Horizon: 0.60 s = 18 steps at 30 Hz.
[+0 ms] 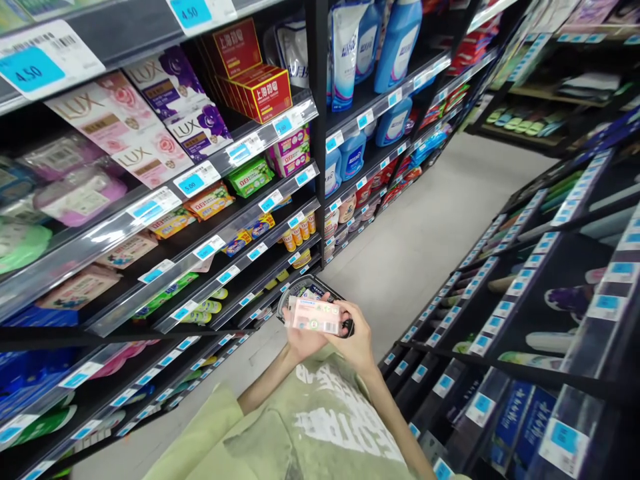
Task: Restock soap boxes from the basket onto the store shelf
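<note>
In front of my chest I hold a pink-and-white flat pack (314,315) with a barcode, green marks and small print. Its exact kind cannot be made out. My left hand (304,343) supports the pack from below and the left side. At its right end my right hand (357,335) grips it with thumb and fingers. Just beyond the hands, and partly covered by them, is a dark shopping basket (286,300) with several packaged goods inside. A black piece that looks like the basket's handle shows by my right hand.
Shelves on the left bear pink LUX soap boxes (105,110), red-and-yellow boxes (267,93), a green soap pack (250,176) and blue detergent bottles (399,45). A rack of slippers (570,303) stands on the right. Between them runs a grey aisle floor (400,227).
</note>
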Tool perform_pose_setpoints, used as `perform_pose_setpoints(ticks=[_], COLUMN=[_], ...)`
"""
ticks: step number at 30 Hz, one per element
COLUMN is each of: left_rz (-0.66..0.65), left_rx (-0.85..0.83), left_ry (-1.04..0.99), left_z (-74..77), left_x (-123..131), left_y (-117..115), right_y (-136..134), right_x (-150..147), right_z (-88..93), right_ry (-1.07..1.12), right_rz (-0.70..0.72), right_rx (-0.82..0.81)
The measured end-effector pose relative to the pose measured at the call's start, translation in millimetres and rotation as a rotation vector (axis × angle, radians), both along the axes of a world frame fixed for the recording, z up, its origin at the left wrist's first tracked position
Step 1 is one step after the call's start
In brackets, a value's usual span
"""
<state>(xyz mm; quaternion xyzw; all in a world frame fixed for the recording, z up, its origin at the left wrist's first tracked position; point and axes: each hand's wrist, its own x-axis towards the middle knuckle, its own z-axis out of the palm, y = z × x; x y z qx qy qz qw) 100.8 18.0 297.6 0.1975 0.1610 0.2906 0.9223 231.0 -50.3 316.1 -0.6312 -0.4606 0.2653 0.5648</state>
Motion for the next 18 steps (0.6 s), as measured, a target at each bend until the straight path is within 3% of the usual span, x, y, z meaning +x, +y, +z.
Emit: perform_pose_setpoints(ticks=[6,18], left_rz=[0.002,0.047], left_rx=[0.013,-0.073], left_ry=[0.119,0.021], left_z=[2.2,6.6], left_x=[2.0,6.1], left_y=[-0.3,-2.9], right_y=[0.5,0.6], right_x=[-0.1,-0.3], right_z=[4.2,-2.5], right_ry=[-0.018,0.018], right_rz=[-0.037,-0.084], right_rx=[0.050,0.048])
